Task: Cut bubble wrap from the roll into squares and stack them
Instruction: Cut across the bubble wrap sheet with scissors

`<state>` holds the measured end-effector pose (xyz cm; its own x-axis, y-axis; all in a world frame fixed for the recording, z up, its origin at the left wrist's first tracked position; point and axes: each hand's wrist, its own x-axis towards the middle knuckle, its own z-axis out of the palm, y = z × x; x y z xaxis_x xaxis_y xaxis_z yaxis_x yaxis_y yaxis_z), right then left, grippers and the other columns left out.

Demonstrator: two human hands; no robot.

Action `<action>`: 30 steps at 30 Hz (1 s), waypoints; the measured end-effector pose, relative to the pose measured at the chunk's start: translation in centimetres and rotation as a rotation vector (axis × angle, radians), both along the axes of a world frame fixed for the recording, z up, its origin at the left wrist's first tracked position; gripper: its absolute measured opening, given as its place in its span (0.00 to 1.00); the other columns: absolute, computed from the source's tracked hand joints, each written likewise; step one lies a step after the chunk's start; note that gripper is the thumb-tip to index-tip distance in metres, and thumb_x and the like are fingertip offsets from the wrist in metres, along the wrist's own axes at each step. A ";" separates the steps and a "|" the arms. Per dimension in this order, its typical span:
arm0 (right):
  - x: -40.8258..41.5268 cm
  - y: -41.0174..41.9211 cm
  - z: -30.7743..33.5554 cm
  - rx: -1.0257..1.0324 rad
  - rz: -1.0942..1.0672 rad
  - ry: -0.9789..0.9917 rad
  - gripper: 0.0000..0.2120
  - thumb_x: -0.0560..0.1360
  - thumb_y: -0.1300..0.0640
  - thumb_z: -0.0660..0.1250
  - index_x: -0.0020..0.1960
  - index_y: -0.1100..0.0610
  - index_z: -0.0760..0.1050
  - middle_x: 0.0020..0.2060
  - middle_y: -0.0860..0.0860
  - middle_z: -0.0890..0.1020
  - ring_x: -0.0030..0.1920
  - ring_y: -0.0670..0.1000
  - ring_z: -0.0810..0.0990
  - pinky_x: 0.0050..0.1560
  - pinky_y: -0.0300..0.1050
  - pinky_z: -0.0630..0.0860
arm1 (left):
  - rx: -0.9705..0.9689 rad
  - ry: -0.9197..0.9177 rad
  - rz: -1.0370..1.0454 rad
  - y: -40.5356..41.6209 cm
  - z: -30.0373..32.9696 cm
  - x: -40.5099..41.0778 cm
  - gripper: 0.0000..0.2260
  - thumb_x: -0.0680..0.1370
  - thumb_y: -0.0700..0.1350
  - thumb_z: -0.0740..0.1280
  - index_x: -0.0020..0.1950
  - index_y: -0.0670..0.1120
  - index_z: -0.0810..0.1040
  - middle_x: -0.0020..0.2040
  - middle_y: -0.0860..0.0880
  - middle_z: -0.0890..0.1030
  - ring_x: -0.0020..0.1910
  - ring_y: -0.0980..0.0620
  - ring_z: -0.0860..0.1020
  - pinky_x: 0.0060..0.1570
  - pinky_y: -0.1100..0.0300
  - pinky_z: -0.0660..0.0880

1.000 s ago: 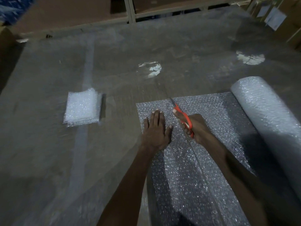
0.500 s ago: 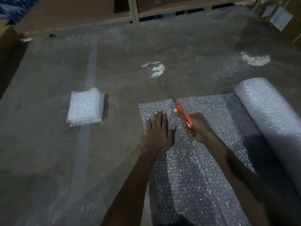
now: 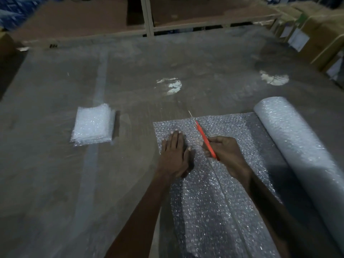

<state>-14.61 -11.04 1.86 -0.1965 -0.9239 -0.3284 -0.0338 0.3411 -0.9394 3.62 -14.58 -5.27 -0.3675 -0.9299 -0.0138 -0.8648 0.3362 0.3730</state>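
A sheet of bubble wrap [image 3: 232, 127] lies unrolled on the table, still joined to the thick roll [image 3: 301, 146] at the right. My left hand [image 3: 174, 155] presses flat on the sheet's left strip, fingers straight. My right hand [image 3: 226, 153] grips orange-handled scissors [image 3: 205, 140], whose blades point away from me and reach the sheet's far edge. A cut line runs down the sheet between my hands. A stack of cut bubble wrap squares [image 3: 93, 125] sits to the left on the table.
The worktable [image 3: 55, 183] is covered with a clear plastic film showing two bright reflections. A shelf frame [image 3: 149, 19] stands behind the far edge. Cardboard boxes with white labels [image 3: 312, 34] line the far right.
My right hand and the scissors have pushed forward along the cut, the blade tip now passing the sheet's far edge. My left hand stays flat on the strip.
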 end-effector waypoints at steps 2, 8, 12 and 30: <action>-0.4 1.7 0.2 -0.040 -0.038 0.061 0.08 0.75 0.62 0.75 0.53 0.63 0.84 0.39 0.54 0.88 0.38 0.51 0.85 0.39 0.40 0.80 | 0.001 -0.007 -0.005 1.6 0.1 0.3 0.31 0.83 0.58 0.42 0.82 0.43 0.42 0.82 0.44 0.43 0.81 0.47 0.40 0.75 0.51 0.32; -2.5 6.1 -0.9 -0.192 -0.099 0.770 0.13 0.74 0.50 0.76 0.54 0.57 0.86 0.39 0.53 0.88 0.33 0.49 0.84 0.36 0.41 0.77 | -0.009 0.036 -0.022 7.5 -0.4 1.2 0.37 0.78 0.63 0.33 0.82 0.44 0.49 0.82 0.46 0.48 0.81 0.49 0.43 0.77 0.50 0.37; -3.3 7.9 -2.2 -0.212 -0.078 0.965 0.12 0.74 0.49 0.76 0.48 0.58 0.87 0.38 0.59 0.87 0.38 0.61 0.85 0.40 0.48 0.76 | -0.047 0.051 -0.035 11.1 -0.1 1.6 0.34 0.80 0.61 0.39 0.81 0.43 0.54 0.81 0.44 0.55 0.81 0.45 0.52 0.74 0.52 0.35; -1.7 11.4 -4.6 -0.376 0.119 1.264 0.09 0.75 0.61 0.70 0.46 0.68 0.82 0.40 0.65 0.81 0.37 0.63 0.81 0.37 0.51 0.79 | -0.018 -0.136 0.061 20.9 -0.6 -0.8 0.34 0.81 0.63 0.37 0.82 0.46 0.46 0.82 0.49 0.42 0.80 0.51 0.40 0.76 0.48 0.38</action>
<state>-16.29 0.35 -2.71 -0.0879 -0.9505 0.2981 -0.9613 0.0025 -0.2755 2.86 6.29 -5.90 -0.3057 -0.9512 -0.0427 -0.9262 0.2866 0.2449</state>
